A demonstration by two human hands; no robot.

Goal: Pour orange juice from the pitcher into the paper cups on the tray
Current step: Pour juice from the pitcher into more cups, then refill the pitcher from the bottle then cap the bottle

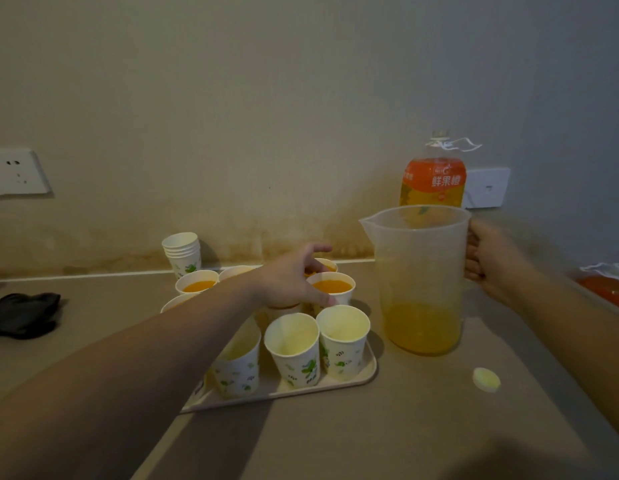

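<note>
Beige surface (422, 427) against wall. Right hand (491, 258) wrapped round pitcher (419, 271) handle; quarter full, light, rigid. Left hand (290, 278) loosely curled over filled paper cups (294, 344); flimsy, tippy, on tray (368, 370) beneath.

Black cloth (24, 315), bottle cap (486, 379), wall socket (17, 172)

- Tray (365, 374) sits mid worktop (387, 434), paper cups (294, 351) on it in rows.
- Filled cups at tray's back, e.g. filled cup (332, 289); unfilled ones in front.
- Cup stack (182, 252) off tray, behind it to the L, by wall.
- Pitcher (420, 282) just R of tray; bottle (433, 178) behind pitcher.
- Cap (486, 379) on worktop, in front of pitcher & to its R.
- Cloth (24, 315) far L; bag (606, 285) far R.
- Left hand (287, 282) over the back cups; right hand (491, 258) at pitcher's R side.
</note>
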